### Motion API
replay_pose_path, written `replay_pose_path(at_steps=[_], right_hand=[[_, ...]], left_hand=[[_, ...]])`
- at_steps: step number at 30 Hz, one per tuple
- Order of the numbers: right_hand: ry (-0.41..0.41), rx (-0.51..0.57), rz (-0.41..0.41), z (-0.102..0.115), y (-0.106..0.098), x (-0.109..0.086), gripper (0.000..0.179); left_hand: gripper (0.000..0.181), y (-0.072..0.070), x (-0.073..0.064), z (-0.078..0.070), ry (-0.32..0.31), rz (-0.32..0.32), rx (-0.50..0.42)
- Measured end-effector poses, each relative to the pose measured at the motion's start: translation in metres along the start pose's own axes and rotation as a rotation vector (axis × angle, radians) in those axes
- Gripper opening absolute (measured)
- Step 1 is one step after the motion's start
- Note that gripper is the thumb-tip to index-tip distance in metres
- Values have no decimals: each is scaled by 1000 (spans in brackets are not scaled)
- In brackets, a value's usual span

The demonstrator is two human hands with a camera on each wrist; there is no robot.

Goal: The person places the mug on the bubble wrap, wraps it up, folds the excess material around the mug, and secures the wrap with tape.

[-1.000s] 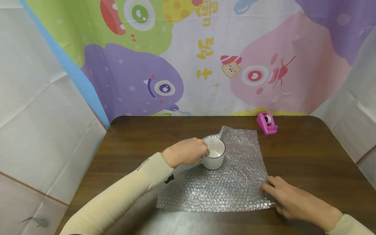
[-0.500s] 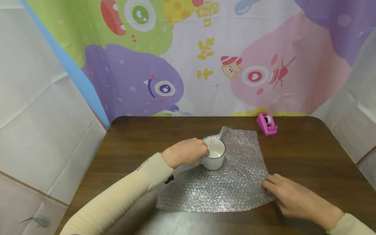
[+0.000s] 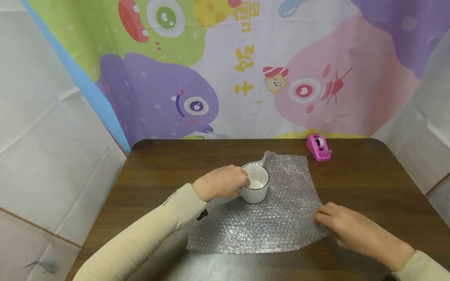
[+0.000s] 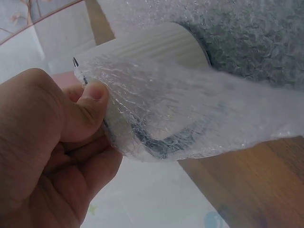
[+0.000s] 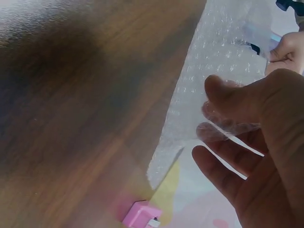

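Note:
A white ribbed mug [image 3: 256,195] with a dark rim stands upright on a sheet of bubble wrap [image 3: 260,230] in the head view. At its left side, my left hand [image 3: 223,182] pinches a flap of the wrap against the rim, thumb outside. Through that film the mug's dark-edged handle [image 4: 166,145] shows in the left wrist view. My right hand [image 3: 351,230] holds the sheet's right edge, slightly raised off the table. In the right wrist view the clear film passes between the thumb and the fingers [image 5: 216,166].
A pink tape dispenser [image 3: 319,148] sits at the back right of the brown wooden table [image 3: 168,156]. Behind the table hangs a cartoon-printed curtain [image 3: 242,109].
My right hand has moved slightly away from the table's front, lifting the sheet's near right corner. My left hand and the mug have stayed in place.

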State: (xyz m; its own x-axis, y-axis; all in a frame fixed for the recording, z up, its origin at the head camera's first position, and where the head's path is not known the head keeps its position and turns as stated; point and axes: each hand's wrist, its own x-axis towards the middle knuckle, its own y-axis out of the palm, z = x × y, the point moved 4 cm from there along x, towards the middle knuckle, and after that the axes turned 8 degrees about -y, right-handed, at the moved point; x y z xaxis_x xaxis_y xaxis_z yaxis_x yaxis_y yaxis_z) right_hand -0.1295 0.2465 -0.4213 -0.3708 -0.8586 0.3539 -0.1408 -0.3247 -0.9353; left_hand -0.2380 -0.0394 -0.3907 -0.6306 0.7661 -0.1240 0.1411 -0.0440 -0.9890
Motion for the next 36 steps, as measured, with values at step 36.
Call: replay_pose_path(at_steps=[36], right_hand=[[34,246,-143,-5,-21,41,15]], left_hand=[[26,-1,1,-1,21,-33,25]])
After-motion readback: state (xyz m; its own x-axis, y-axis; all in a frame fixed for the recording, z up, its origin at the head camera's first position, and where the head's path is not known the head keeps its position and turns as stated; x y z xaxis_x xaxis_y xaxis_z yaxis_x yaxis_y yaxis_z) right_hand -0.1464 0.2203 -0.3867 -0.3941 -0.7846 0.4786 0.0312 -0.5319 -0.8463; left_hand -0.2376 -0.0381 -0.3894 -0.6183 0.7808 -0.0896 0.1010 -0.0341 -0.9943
